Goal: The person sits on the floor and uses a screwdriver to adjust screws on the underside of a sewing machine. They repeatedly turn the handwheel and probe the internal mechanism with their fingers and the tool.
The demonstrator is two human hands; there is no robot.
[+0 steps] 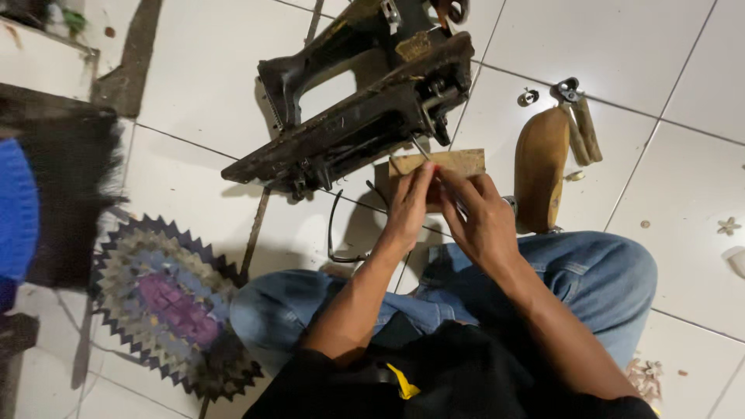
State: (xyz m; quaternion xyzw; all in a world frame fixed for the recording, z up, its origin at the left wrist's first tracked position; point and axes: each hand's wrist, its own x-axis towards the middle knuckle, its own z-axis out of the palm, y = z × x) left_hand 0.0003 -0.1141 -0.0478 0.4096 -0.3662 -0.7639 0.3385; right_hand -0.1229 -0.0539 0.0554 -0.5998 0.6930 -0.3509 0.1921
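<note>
Both hands meet over a small wooden block (458,162) on the tile floor (667,46). Left hand (409,208) pinches narrow on a thin metal rod (420,147) running up into the tipped black sewing machine (365,109) just above. Right hand (481,219) pinches the rod's lower part. A wooden-handled tool (541,167) lies right of the right hand; a patchwork mat (171,302) sits well left.

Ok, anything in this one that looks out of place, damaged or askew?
Yes. The old black sewing machine head lies tipped on its side on the tiled floor, underside exposed, its finish worn and chipped. Both hands, left hand and right hand, pinch a thin metal rod beside its mechanism. Small loose parts lie scattered nearby.
</note>
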